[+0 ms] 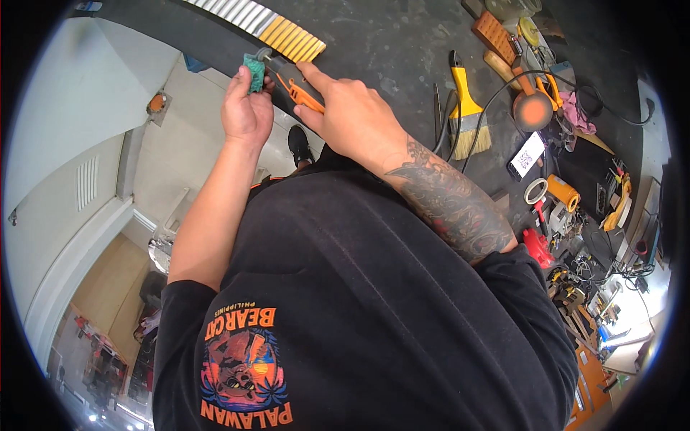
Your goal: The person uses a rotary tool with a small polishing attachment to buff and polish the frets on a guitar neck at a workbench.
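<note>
Holding a green piece (254, 72) in pinched fingers, the left hand (246, 111) has it near the edge of the dark table (388, 43). The right hand (352, 111) is wrapped around an orange-and-black tool (305, 95), its front end beside the piece. Work seems under way; how much is left, I cannot tell. A clear container (512, 8) has unclear contents.

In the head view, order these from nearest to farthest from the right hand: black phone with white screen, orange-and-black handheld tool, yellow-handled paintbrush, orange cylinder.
1. Orange-and-black handheld tool: in the right hand.
2. Yellow-handled paintbrush: right of the hand.
3. Black phone: farther right.
4. Orange cylinder: beyond the phone.
</note>
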Available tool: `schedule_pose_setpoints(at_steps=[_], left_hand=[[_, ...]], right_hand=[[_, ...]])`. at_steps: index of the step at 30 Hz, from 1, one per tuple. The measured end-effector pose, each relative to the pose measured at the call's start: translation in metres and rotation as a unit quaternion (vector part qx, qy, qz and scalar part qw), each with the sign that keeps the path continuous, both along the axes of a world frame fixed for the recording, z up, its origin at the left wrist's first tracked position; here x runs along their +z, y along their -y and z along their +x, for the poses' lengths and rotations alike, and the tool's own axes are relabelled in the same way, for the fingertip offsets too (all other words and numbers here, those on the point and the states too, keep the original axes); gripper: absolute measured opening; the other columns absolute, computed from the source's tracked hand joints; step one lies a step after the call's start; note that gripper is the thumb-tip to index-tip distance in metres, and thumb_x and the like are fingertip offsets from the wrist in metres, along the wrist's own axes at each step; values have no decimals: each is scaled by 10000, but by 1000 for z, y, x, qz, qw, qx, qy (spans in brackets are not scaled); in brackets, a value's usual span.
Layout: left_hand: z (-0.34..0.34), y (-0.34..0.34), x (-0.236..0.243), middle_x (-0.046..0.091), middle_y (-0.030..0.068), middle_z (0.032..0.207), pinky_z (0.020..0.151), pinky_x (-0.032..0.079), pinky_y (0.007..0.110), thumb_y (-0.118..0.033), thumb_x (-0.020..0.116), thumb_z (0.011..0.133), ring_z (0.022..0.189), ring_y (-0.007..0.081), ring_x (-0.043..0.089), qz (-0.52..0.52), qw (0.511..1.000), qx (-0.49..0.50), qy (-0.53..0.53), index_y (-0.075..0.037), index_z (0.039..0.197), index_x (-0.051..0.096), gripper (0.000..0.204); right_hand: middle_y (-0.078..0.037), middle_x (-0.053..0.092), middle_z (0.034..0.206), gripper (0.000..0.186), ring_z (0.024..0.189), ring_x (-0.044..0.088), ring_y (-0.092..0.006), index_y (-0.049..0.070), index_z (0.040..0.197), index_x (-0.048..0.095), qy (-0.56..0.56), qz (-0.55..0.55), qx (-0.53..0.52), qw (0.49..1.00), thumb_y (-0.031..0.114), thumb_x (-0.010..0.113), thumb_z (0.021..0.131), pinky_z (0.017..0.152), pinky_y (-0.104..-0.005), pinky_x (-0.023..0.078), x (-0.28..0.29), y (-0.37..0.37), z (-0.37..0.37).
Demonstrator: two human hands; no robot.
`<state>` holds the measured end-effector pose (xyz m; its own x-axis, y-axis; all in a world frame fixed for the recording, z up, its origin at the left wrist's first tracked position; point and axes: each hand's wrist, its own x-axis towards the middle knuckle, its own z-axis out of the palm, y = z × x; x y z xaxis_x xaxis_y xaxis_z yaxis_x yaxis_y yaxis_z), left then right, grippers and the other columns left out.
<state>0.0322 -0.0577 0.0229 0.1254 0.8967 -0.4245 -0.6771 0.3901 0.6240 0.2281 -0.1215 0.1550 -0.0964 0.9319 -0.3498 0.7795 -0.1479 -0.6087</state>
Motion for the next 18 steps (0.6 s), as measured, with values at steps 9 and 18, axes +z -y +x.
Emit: schedule_pose_setpoints(at_steps=[9, 18], left_hand=[[-6, 3, -4, 676, 135, 1130, 968, 486, 388, -291, 604, 1102, 1015, 231, 610, -23, 999, 24, -27, -11, 1205, 613, 298], [6, 6, -7, 680, 140, 1106, 908, 510, 382, -258, 646, 1076, 985, 230, 632, -30, 998, 23, -52, -1, 1201, 577, 294]], right_hand=[[-242, 742, 1045, 632, 931, 742, -455, 169, 1553, 505, 45, 30, -21, 998, 324, 716, 978, 837, -525, 612, -9, 8, 22], [-207, 710, 985, 640, 828, 754, -425, 213, 1581, 470, 142, 63, 22, 988, 330, 700, 995, 721, -493, 627, -26, 24, 45]])
